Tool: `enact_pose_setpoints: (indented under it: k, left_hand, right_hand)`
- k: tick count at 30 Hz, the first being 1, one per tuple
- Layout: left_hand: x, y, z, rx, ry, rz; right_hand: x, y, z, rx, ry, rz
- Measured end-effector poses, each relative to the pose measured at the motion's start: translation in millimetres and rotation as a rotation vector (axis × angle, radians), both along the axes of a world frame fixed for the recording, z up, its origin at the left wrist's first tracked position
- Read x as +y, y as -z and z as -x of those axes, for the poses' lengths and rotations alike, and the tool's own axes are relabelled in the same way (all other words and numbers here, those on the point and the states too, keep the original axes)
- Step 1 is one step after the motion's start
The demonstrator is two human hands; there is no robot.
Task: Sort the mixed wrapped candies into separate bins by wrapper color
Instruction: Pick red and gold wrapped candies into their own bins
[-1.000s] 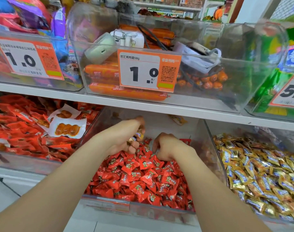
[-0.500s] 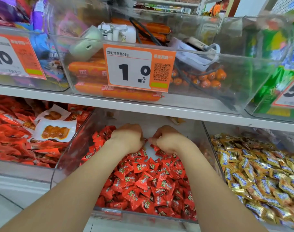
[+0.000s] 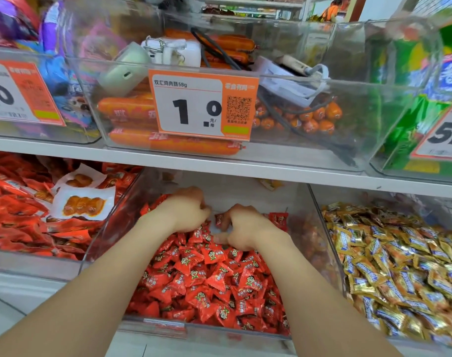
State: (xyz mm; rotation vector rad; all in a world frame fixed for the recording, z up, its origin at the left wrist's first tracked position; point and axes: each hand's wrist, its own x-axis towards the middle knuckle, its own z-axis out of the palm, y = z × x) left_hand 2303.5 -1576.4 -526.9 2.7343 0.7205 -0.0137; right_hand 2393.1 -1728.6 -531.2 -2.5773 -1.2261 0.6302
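Both hands reach into the middle clear bin (image 3: 219, 337) on the lower shelf, which is heaped with red wrapped candies (image 3: 209, 279). The left hand (image 3: 186, 211) sits at the far end of the heap, knuckles up and fingers curled down among the wrappers; whether it grips anything I cannot tell. The right hand (image 3: 246, 229) lies just beside it, fingers bent over the pile and thumb stretched leftward across the candies, with one red candy (image 3: 219, 219) at its fingertips; whether that candy is pinched or only touched is unclear. The neighbouring bin on the right holds gold wrapped candies (image 3: 400, 266). The bin on the left holds red snack packets (image 3: 18, 202). On the shelf above (image 3: 284, 171), a clear bin of orange sausages (image 3: 173, 143) carries a price tag (image 3: 203, 105) reading 1.0
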Motion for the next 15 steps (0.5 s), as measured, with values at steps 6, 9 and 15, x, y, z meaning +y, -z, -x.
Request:
enact_pose_setpoints:
  k: [6,9,15]
  left_hand:
    - [2,-10,23,-0.262,-0.052,0.069]
    - [-2,-12,30,-0.287,-0.066,0.092]
    - [-10,-22,42,-0.25,-0.027,0.236]
  right_hand:
    - [1,0,3,0.034,-0.136,-0.018]
    - [5,3,5,0.027,-0.14,-0.008]
    - [0,1,8,-0.19,-0.058,0.125]
